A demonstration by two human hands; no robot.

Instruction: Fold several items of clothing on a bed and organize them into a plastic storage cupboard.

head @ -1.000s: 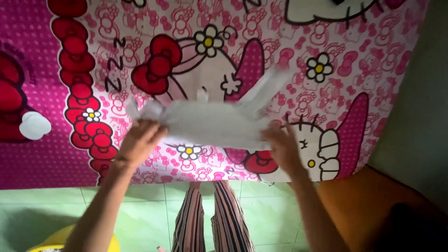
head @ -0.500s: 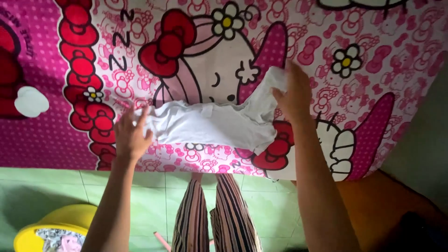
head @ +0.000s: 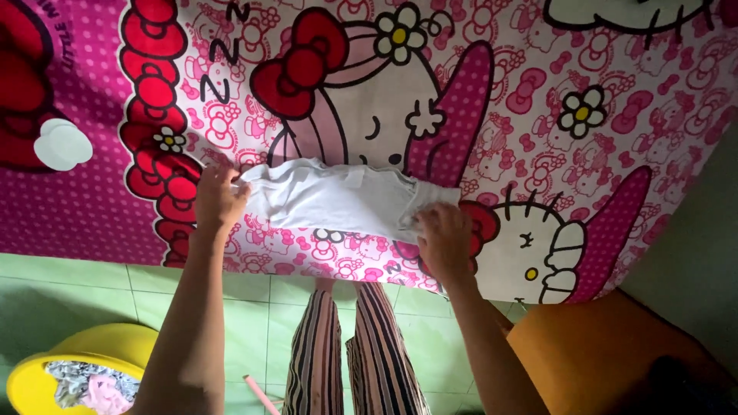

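Head view. White cloth (head: 338, 201): flat near bed (head: 92, 207) front edge, now folded narrower than a moment ago. Left hand (head: 217, 201): fingers pressed together on left end. Right hand (head: 444, 242): back from far side, fingers pinching right end.

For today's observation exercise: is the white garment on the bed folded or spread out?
Folded: the white garment lies as a narrow band, its right end doubled under the right hand.
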